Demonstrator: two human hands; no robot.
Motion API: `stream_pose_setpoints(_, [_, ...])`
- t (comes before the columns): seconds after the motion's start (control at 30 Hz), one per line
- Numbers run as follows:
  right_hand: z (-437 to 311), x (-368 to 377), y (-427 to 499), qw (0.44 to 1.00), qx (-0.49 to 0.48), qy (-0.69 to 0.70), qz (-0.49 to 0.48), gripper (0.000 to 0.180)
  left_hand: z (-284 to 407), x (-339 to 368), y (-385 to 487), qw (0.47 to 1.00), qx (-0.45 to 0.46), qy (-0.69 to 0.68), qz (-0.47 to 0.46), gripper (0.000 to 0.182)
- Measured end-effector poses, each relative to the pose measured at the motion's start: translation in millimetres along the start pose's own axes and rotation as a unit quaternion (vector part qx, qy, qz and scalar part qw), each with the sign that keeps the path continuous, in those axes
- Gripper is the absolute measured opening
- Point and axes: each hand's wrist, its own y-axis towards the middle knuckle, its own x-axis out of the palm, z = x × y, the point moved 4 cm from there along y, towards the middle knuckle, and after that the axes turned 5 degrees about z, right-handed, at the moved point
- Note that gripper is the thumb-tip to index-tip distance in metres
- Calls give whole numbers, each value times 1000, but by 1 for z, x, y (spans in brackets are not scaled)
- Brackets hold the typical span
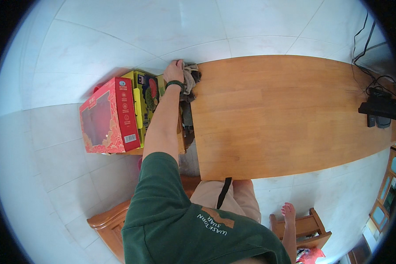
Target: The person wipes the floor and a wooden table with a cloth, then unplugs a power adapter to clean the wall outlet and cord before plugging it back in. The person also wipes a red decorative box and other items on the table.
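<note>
My left hand (174, 71), with a dark band at the wrist, is at the back left corner of the wooden table (283, 109). Its fingers are closed on a crumpled grey cloth (188, 79) that lies against the table's left edge. More dark items show below the cloth, in the gap beside the table; I cannot tell what they are. My right hand (288, 209) is at the lower right, away from the table, above a small wooden stool (303, 226). Its fingers are loosely apart and nothing shows in them.
Left of my left arm stand a red gift box with a window (127, 112) and a yellow-green carton (147, 99) on a wooden surface. A black device (379, 109) and cables (376, 79) are at the table's right end. A carved wooden chair (110, 221) is at lower left.
</note>
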Motion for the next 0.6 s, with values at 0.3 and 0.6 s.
stream_pose_setpoints(0.3, [12,1,-10,999,32,10,5,21,-3,5,3,1000,-1,-17,14,40])
stream_pose_setpoints(0.6, [6,19,-12,999,17,28,6,18,30,35,-82,991,110,29,68,47])
